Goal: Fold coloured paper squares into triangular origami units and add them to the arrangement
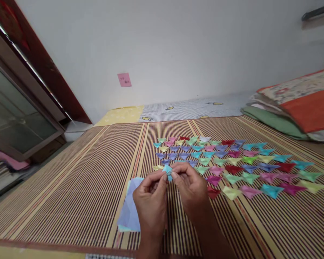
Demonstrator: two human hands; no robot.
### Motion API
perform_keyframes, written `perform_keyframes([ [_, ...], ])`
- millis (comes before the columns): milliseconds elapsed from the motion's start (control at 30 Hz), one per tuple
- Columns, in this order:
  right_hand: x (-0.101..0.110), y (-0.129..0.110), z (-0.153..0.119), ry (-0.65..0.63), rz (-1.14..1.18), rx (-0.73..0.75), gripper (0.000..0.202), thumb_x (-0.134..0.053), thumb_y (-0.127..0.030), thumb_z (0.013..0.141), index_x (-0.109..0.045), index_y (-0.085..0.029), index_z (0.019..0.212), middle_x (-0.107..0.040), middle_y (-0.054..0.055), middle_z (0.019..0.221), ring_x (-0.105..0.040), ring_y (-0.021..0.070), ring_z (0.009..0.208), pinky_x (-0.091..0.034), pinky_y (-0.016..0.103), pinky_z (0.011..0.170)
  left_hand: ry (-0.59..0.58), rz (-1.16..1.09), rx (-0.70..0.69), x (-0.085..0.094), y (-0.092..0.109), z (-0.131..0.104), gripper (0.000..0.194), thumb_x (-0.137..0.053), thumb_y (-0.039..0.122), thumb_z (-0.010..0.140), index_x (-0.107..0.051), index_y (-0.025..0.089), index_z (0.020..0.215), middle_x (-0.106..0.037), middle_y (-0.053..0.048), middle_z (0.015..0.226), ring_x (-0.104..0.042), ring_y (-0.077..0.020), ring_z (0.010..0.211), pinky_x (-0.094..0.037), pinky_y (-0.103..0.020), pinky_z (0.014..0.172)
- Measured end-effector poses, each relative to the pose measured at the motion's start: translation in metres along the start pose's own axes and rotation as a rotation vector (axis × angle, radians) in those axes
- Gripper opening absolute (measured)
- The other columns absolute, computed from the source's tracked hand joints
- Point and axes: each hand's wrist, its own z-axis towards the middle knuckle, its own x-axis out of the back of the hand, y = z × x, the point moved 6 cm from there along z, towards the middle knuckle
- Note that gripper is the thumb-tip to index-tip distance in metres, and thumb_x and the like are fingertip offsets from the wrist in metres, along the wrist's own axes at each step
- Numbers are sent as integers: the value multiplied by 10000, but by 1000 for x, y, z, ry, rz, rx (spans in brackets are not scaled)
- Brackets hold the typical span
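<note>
A small folded light-blue paper (167,170) is held up between both hands, above the striped mat. My left hand (152,196) pinches its left side between thumb and fingers. On the other side, my right hand (190,187) grips it the same way, thumb to forefinger. Part of the paper is hidden by the fingertips. Beside and partly behind my left hand lies a stack of paper sheets (131,207), lavender on top with pale green edges showing. To the right, several rows of folded paper pieces (232,193) in many colours lie on the mat.
The striped bamboo-like mat (70,187) covers the bed. Folded bedding (307,104) is piled at the right, against the wall. A pink note (124,80) sticks to the white wall. A glass-fronted cabinet (18,115) stands at the left.
</note>
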Motion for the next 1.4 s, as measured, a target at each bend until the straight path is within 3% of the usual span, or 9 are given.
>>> perform_keyframes([
  [433, 3, -3, 0, 43, -79, 24, 49, -646, -194, 919, -632, -223, 882, -632, 22, 945, -633, 192, 886, -506, 334, 777, -47, 12, -28, -5, 4, -1, 55, -828, 216, 731, -790, 184, 754, -782, -32, 776, -723, -164, 756, -600, -242, 718],
  [700, 3, -4, 0, 90, -76, 46, 73, -665, -174, 895, -635, -222, 848, -626, 10, 901, -629, 179, 858, -507, 309, 754, -40, -26, 30, -4, -5, -1, 132, -844, 214, 729, -754, 166, 812, -764, -26, 780, -710, -140, 735, -577, -204, 685],
  [867, 0, 2, -2, 124, 5, -49, 56, -687, -224, 897, -632, -224, 889, -644, -3, 822, -634, 171, 780, -516, 287, 696, -24, -69, 47, -4, -6, -1, 184, -862, 211, 715, -727, 166, 832, -770, -27, 802, -732, -144, 753, -597, -208, 700],
  [1033, 0, 5, 1, 96, 98, -129, 138, -725, -288, 865, -643, -215, 949, -699, 19, 881, -677, 187, 824, -547, 299, 735, 10, -101, 24, -2, -4, -1, 185, -860, 202, 714, -726, 167, 836, -762, -21, 810, -738, -145, 752, -605, -218, 703],
  [1233, 4, 12, 5, 5, 9, -267, 334, -675, -491, 891, -634, -195, 741, -551, -41, 594, -496, 131, 538, -405, 251, 526, 55, -9, -44, 2, -1, 0, 164, -851, 223, 733, -728, 176, 832, -741, -8, 783, -712, -143, 728, -588, -219, 687],
  [1400, 1, 15, 3, -18, 75, -312, 314, -718, -477, 845, -627, -196, 738, -559, -43, 597, -494, 125, 540, -400, 245, 532, 28, 46, -74, 2, 0, -1, 152, -842, 242, 752, -736, 178, 841, -746, -16, 793, -707, -150, 741, -582, -224, 701],
])
